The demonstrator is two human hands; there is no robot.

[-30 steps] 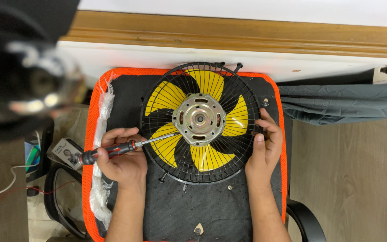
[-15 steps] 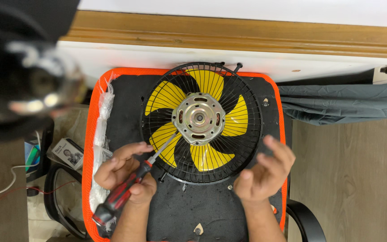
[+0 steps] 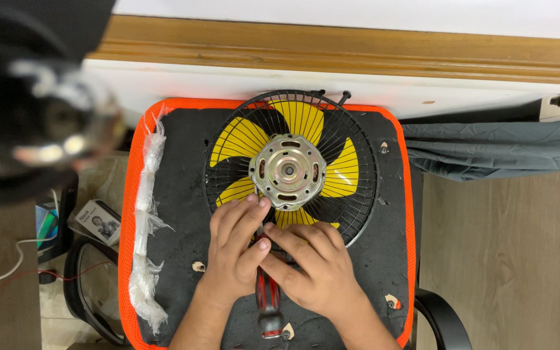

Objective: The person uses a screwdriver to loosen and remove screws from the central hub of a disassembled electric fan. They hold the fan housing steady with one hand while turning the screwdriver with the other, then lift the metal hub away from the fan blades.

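A fan with a black wire grille [image 3: 358, 194], yellow blades [image 3: 303, 120] and a round metal motor [image 3: 288, 171] lies flat on a black seat with an orange rim [image 3: 124, 246]. My left hand [image 3: 234, 253] rests on the grille's near edge, fingertips just below the motor. My right hand [image 3: 319, 269] lies beside it, fingers curled leftward over the top of a red and black screwdriver [image 3: 268, 304]. The handle sticks out between both wrists; its tip is hidden under the fingers. Both hands close around it.
A crumpled strip of clear plastic [image 3: 147, 214] lies along the seat's left side. Small loose bits [image 3: 391, 301] dot the seat. A grey cloth [image 3: 487, 149] lies at right, a wooden strip [image 3: 332, 45] behind, a blurred dark object [image 3: 34, 116] at upper left, wires and a card [image 3: 98, 221] on the floor.
The screwdriver has swung from my left side to the middle, handle toward me. My right hand left the grille's right edge and came across to join the left at the near edge.
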